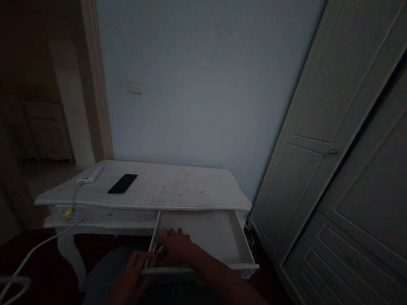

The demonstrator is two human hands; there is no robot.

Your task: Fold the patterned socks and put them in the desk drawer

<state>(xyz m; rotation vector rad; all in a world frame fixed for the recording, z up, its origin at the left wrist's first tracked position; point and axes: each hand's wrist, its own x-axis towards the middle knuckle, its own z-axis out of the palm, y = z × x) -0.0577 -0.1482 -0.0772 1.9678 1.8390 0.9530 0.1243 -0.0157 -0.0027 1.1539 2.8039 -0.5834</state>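
A white drawer (215, 234) is pulled out from the right half of a white desk (166, 182). Inside its front left corner, my right hand (174, 243) has its fingers closed around a small dark object (161, 252), whose kind I cannot make out in the dim light. Just outside that same corner is my left hand (135, 266), its bent fingers against the drawer's left side and front edge. The thumb is low and in shadow. My right forearm crosses over the drawer front and covers part of it.
On the desktop lie a black phone (122, 184) and, farther left, a white power strip (90, 174). Its cable (36, 247), with a yellow tag (68, 211), hangs over the left edge. A tall wardrobe (305, 145) stands to the right. Behind the desk rises a pale wall (201, 78).
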